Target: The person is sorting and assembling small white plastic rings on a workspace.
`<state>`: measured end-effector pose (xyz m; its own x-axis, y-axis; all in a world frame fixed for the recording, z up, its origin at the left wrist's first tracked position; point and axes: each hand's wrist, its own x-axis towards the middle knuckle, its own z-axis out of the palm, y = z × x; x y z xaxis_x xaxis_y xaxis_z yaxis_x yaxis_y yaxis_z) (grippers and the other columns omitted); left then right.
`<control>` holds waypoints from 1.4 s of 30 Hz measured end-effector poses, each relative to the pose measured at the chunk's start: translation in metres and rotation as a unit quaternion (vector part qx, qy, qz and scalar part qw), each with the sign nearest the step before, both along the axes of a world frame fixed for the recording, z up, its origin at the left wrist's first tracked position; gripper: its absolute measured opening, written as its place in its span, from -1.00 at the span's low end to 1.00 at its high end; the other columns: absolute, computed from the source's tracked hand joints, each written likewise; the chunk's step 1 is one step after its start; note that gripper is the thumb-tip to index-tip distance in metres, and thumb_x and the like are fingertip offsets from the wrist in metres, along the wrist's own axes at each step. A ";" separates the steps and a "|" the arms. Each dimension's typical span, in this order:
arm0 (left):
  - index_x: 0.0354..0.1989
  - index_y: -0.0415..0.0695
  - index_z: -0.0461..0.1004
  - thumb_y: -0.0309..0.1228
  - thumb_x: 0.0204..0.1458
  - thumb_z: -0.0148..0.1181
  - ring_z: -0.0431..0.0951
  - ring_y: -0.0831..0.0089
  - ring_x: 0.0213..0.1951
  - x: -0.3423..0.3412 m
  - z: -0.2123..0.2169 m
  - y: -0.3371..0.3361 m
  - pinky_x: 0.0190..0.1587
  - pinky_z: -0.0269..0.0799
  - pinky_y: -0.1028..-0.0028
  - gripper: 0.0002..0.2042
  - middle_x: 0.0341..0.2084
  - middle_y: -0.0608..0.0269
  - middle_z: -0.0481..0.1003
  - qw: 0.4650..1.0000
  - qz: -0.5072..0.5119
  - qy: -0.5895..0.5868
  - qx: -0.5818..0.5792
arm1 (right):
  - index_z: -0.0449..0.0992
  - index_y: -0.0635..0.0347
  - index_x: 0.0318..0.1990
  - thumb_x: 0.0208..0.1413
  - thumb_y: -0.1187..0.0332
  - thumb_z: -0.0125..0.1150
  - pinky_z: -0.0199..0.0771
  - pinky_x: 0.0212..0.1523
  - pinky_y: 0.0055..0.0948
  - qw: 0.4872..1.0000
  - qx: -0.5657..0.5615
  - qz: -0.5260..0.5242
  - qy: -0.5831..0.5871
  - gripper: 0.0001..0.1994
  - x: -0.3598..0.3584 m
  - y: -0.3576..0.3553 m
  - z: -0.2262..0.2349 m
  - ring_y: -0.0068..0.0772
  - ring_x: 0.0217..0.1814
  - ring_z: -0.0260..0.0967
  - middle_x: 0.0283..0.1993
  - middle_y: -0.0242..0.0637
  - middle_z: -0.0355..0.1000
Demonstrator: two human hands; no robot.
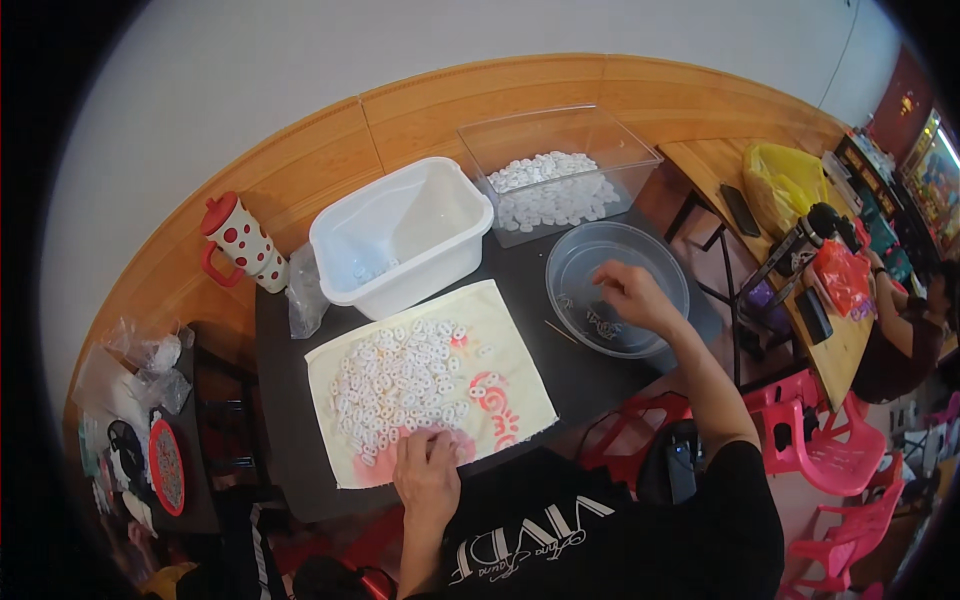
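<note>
I see my left hand [428, 475] resting palm down on the near edge of a cream towel [520, 390] with red and pink print. The fingers lie flat and loosely spread over the cloth; they grasp nothing. A dense layer of small white ring-shaped pieces [400, 385] covers the left half of the towel, and the fingertips touch the nearest of them.

My right hand [632, 295] reaches into a clear round bowl [580, 260] at the right of the black table [520, 300]. The fingers curl downward with the tips near the bowl's floor, close to a few small pieces there. I cannot tell whether they pinch one.

Behind the towel stands a white rectangular tub [400, 235], nearly bare inside. To its right stands a clear rectangular bin [600, 135] holding a heap of the same white pieces. A red-and-white polka-dot jug [240, 245] stands at the far left corner of the table, just beside a crumpled clear plastic bag [303, 290].
</note>
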<state>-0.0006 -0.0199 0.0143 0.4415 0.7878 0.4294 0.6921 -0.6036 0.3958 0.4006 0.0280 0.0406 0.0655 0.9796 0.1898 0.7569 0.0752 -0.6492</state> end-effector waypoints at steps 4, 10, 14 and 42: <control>-0.20 -0.25 0.55 -0.63 -0.13 0.23 0.46 0.11 -0.25 -0.001 0.000 0.000 -0.20 0.39 0.24 -0.75 -0.26 0.07 0.45 1.000 0.000 -0.022 -0.014 | 0.51 0.26 -0.21 -0.05 0.60 0.13 0.43 -0.31 -0.27 0.999 0.030 0.003 -0.025 -0.80 0.007 -0.004 0.000 -0.09 -0.30 0.46 -0.35 -0.11 0.42; -0.23 -0.28 0.55 -0.66 -0.14 0.22 0.47 0.10 -0.22 0.000 -0.003 0.000 -0.15 0.39 0.25 -0.76 -0.25 0.06 0.46 0.998 0.038 -0.050 -0.012 | 0.52 0.22 -0.25 -0.11 0.58 0.23 0.44 -0.26 -0.16 0.971 0.121 0.160 -0.128 -0.79 -0.002 -0.007 -0.004 0.03 -0.25 0.42 -0.31 -0.15 0.42; -0.30 -0.29 0.54 -0.68 -0.15 0.25 0.49 0.18 -0.28 -0.006 -0.010 0.005 -0.23 0.42 0.31 -0.80 -0.32 0.07 0.47 0.996 0.026 -0.084 -0.029 | 0.52 0.21 -0.32 -0.08 0.54 0.17 0.45 -0.21 -0.09 0.963 0.075 0.159 -0.206 -0.87 -0.007 -0.003 -0.013 0.03 -0.19 0.44 -0.30 -0.14 0.44; -0.10 -0.30 0.56 -0.68 0.11 0.18 0.51 0.62 -0.49 0.023 -0.034 0.015 -0.48 0.34 0.66 -0.81 -0.44 0.24 0.57 0.775 -0.057 -0.534 -0.331 | 0.46 0.33 -0.27 0.19 0.60 0.11 0.38 -0.22 -0.54 0.935 -0.001 0.222 0.275 -0.98 -0.181 -0.033 -0.014 -0.50 -0.29 0.39 -0.33 -0.28 0.43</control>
<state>0.0222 -0.0046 -0.0194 0.1951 0.9740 0.1150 -0.2877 -0.0553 0.9561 0.2200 -0.0050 0.0266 -0.2612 0.9333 0.2462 0.2018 0.3023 -0.9316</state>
